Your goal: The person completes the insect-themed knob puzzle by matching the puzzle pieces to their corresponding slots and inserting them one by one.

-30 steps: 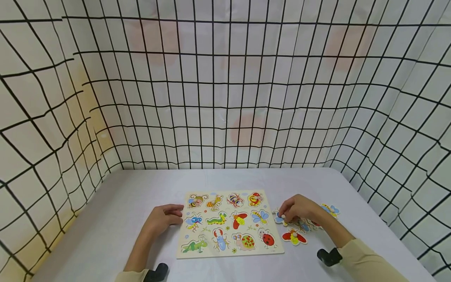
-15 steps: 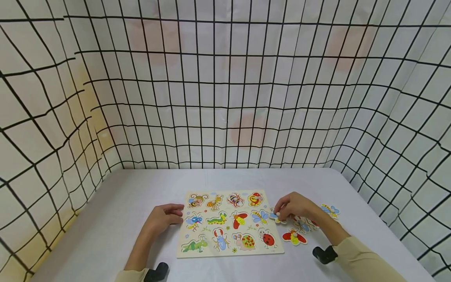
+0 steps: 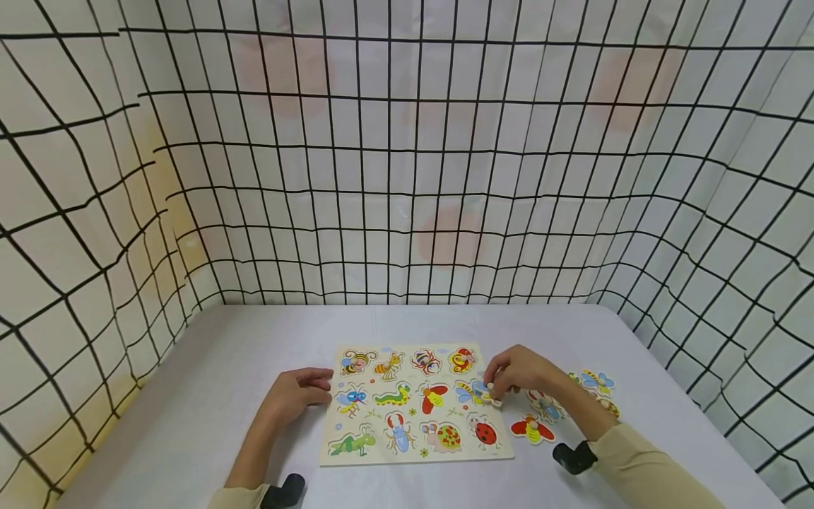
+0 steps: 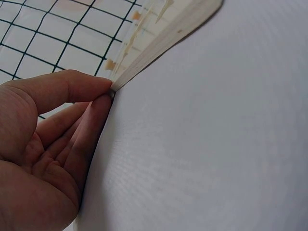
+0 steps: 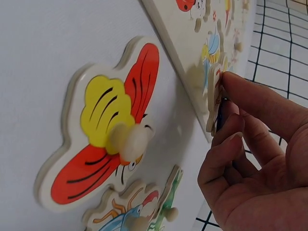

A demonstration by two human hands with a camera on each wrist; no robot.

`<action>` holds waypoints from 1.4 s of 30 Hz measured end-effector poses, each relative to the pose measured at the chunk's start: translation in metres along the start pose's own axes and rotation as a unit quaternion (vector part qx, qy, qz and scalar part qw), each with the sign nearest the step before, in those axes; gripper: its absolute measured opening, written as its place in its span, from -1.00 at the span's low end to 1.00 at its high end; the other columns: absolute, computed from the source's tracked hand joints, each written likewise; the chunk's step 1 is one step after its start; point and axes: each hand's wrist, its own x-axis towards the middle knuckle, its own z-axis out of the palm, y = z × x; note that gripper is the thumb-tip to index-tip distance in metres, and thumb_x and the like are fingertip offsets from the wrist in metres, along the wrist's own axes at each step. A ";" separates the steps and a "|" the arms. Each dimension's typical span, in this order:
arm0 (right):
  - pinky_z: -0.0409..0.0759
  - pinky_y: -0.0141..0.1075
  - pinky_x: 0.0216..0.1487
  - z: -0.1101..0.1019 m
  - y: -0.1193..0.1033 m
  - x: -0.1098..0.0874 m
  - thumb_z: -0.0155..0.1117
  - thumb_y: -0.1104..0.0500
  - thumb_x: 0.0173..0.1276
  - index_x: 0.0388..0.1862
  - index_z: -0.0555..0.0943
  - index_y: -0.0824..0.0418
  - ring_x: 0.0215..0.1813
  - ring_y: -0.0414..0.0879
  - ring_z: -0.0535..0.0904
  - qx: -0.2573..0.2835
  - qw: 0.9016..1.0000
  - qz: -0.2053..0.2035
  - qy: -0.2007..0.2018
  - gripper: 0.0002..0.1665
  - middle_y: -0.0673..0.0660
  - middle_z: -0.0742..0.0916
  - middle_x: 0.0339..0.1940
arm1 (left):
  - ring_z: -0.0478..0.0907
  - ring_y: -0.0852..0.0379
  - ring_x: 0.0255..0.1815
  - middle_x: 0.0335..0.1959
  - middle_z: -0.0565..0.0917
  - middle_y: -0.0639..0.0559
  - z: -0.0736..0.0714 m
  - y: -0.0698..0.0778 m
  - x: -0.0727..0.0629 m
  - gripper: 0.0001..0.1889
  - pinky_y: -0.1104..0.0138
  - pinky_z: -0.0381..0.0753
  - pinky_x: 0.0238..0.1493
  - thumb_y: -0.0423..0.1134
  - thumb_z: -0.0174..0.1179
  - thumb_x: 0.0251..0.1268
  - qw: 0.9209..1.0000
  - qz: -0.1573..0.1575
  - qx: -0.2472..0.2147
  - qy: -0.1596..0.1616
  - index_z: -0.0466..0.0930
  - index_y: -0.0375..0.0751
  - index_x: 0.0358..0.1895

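A wooden insect puzzle board lies flat on the white table. My left hand holds its left edge, thumb and fingertips meeting at the rim in the left wrist view. My right hand pinches a wooden puzzle piece, turned edge-on in the right wrist view. The piece overlaps the board's right edge in the head view, beside the printed blue-winged insect. Below that hand rests a red-winged, yellow-bodied firefly piece with a round wooden knob.
Right of the board lie several loose knobbed pieces, among them a blue-winged insect piece and a blue beetle piece. A black grid on white sheeting encloses the table's back and sides.
My right hand has moved left from the loose pieces to the board's right edge, bringing the pinched blue-winged piece along. My left hand stays at the board's left edge.
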 end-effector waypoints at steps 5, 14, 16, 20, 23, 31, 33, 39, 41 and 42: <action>0.46 -0.28 -0.36 0.004 -0.005 0.003 0.57 0.23 0.06 -0.33 0.75 0.19 -0.42 -0.10 0.51 0.001 1.000 -0.010 -0.003 -0.82 0.02 0.74 -0.46 | 0.58 0.07 -0.25 -0.27 0.73 0.02 0.000 0.000 0.000 -0.56 0.28 0.52 -0.14 -0.37 0.42 0.12 1.000 0.002 -0.002 0.001 0.70 -0.19 0.14; 0.44 -0.30 -0.38 0.012 -0.016 0.011 0.59 0.22 0.05 -0.34 0.75 0.19 -0.44 -0.13 0.49 -0.003 1.000 -0.025 -0.009 -0.80 0.00 0.70 -0.51 | 0.58 0.08 -0.25 -0.27 0.72 0.02 0.001 0.000 0.000 -0.56 0.26 0.53 -0.10 -0.39 0.41 0.13 1.000 0.002 0.000 0.003 0.70 -0.20 0.14; 0.43 -0.30 -0.39 0.015 -0.018 0.014 0.59 0.22 0.04 -0.34 0.75 0.18 -0.45 -0.13 0.48 -0.003 1.000 -0.028 -0.011 -0.80 0.00 0.69 -0.52 | 0.58 0.08 -0.25 -0.26 0.72 0.01 0.001 0.001 0.000 -0.56 0.26 0.53 -0.10 -0.39 0.41 0.13 1.000 0.001 0.000 0.004 0.70 -0.20 0.14; 0.42 -0.29 -0.39 0.021 -0.022 0.018 0.60 0.23 0.02 -0.36 0.75 0.17 -0.47 -0.13 0.48 0.000 0.999 -0.033 -0.012 -0.80 0.00 0.67 -0.54 | 0.58 0.08 -0.25 -0.26 0.73 0.02 0.001 0.001 0.000 -0.56 0.27 0.53 -0.12 -0.39 0.41 0.12 1.000 0.000 0.000 0.002 0.70 -0.20 0.14; 0.44 -0.28 -0.40 0.025 -0.026 0.020 0.60 0.23 0.01 -0.37 0.75 0.17 -0.48 -0.11 0.48 0.003 0.999 -0.037 -0.016 -0.81 0.01 0.67 -0.51 | 0.58 0.08 -0.25 -0.27 0.73 0.03 0.001 0.001 0.001 -0.56 0.29 0.53 -0.16 -0.39 0.42 0.10 1.000 -0.001 -0.004 -0.001 0.71 -0.19 0.12; 0.42 -0.32 -0.45 0.035 -0.039 0.025 0.61 0.24 -0.02 -0.39 0.76 0.18 -0.51 -0.14 0.45 0.000 0.998 -0.054 -0.023 -0.81 0.01 0.68 -0.47 | 0.58 0.08 -0.25 -0.29 0.73 0.04 0.001 0.000 0.004 -0.57 0.31 0.52 -0.18 -0.37 0.42 0.09 1.000 -0.001 -0.005 -0.003 0.73 -0.17 0.10; 0.42 -0.32 -0.45 0.037 -0.043 0.025 0.61 0.25 -0.02 -0.41 0.76 0.17 -0.51 -0.14 0.45 -0.004 0.998 -0.057 -0.022 -0.82 0.00 0.70 -0.46 | 0.58 0.08 -0.25 -0.29 0.73 0.03 0.001 0.000 0.004 -0.57 0.30 0.52 -0.18 -0.37 0.42 0.09 1.000 -0.001 -0.004 -0.003 0.72 -0.17 0.10; 0.44 -0.31 -0.40 0.042 -0.055 0.026 0.61 0.25 -0.04 -0.42 0.76 0.16 -0.46 -0.14 0.49 -0.024 0.997 -0.066 -0.017 -0.81 -0.01 0.72 -0.49 | 0.58 0.08 -0.26 -0.28 0.73 0.04 0.001 -0.001 0.004 -0.57 0.30 0.52 -0.18 -0.37 0.42 0.09 1.000 -0.002 -0.002 0.000 0.73 -0.17 0.10; 0.45 -0.31 -0.39 0.043 -0.057 0.026 0.61 0.25 -0.04 -0.42 0.76 0.17 -0.45 -0.15 0.50 -0.029 0.997 -0.073 -0.017 -0.81 -0.02 0.71 -0.50 | 0.58 0.09 -0.26 -0.28 0.73 0.04 0.001 -0.001 0.003 -0.57 0.31 0.52 -0.18 -0.37 0.43 0.09 1.000 0.000 -0.002 0.000 0.73 -0.17 0.10; 0.45 -0.32 -0.40 0.044 -0.058 0.026 0.61 0.25 -0.04 -0.42 0.76 0.17 -0.46 -0.15 0.50 -0.028 0.997 -0.076 -0.019 -0.81 -0.02 0.71 -0.52 | 0.58 0.09 -0.26 -0.29 0.73 0.04 0.001 0.000 0.003 -0.57 0.31 0.52 -0.18 -0.37 0.43 0.09 1.000 0.000 -0.002 0.000 0.73 -0.17 0.10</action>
